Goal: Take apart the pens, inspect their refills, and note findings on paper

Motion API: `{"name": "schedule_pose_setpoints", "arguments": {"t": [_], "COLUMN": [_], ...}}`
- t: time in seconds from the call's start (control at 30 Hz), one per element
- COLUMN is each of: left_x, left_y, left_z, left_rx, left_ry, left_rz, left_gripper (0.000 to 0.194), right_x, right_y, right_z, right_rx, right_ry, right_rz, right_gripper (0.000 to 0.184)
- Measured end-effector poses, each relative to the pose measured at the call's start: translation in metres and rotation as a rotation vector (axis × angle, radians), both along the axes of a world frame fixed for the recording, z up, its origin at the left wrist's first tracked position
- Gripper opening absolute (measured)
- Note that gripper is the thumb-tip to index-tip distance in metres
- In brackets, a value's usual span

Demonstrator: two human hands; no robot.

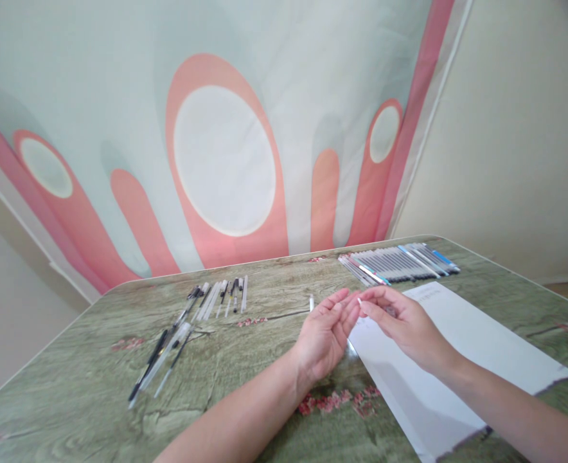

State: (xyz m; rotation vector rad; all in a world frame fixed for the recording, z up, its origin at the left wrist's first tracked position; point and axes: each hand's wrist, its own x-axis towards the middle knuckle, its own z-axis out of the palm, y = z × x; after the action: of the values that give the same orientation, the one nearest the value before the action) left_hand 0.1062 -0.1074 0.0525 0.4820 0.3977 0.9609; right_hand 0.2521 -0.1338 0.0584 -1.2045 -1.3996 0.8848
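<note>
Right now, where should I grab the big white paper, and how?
I'd pinch the paper at its right-hand corner, coming in from the right side. The sheet is thin and looks flat on the table, so a fingertip probably needs to slide under the edge first. That corner pokes out clear of the right forearm, which crosses over the sheet.

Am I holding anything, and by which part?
Your right hand seems to pinch a small white piece at the fingertips; only a bit shows, so which part is gripped can't be told.
</note>
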Motion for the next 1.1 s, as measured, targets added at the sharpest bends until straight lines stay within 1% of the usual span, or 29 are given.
{"name": "schedule_pose_setpoints", "arguments": {"t": [0.17,0.37,0.47,0.6,0.7,0.8,0.87,0.93,1.0,1.1], "left_x": [0.0,0.001,0.002,0.004,0.004,0.004,0.003,0.002,0.002,0.001], "left_y": [0.004,0.003,0.001,-0.004,-0.009,-0.013,-0.013,-0.011,-0.007,-0.001], "left_z": [-0.008,-0.007,-0.005,-0.003,-0.002,-0.003,-0.004,-0.007,-0.009,-0.01], "left_rx": [0.005,-0.019,0.011,0.064,0.134,0.291,0.4,0.445,0.4,0.218], "left_ry": [0.003,0.015,0.019,0.015,0.04,0.148,0.236,0.285,0.275,0.172], "left_rz": [0.057,0.059,0.042,0.025,0.028,0.052,0.069,0.08,0.09,0.078], "left_gripper": [0.025,0.026,0.028,0.035,0.04,0.043,0.042,0.036,0.026,0.017], "right_x": [-0.004,-0.012,-0.011,-0.008,-0.007,-0.008,-0.008,-0.009,-0.009,-0.009], "right_y": [-0.001,-0.005,-0.004,-0.002,-0.003,-0.004,-0.006,-0.006,-0.006,-0.006], "right_z": [-0.008,-0.015,-0.015,-0.015,-0.014,-0.012,-0.011,-0.01,-0.01,-0.012], "right_rx": [0.016,0.044,0.091,0.213,0.262,0.271,0.283,0.281,0.233,0.168], "right_ry": [-0.118,-0.21,-0.253,-0.327,-0.343,-0.352,-0.351,-0.342,-0.333,-0.358], "right_rz": [0.026,0.003,-0.029,-0.027,-0.015,-0.005,0.016,0.016,-0.031,-0.092], "right_gripper": [0.021,0.02,0.023,0.024,0.026,0.025,0.025,0.024,0.024,0.022]}}
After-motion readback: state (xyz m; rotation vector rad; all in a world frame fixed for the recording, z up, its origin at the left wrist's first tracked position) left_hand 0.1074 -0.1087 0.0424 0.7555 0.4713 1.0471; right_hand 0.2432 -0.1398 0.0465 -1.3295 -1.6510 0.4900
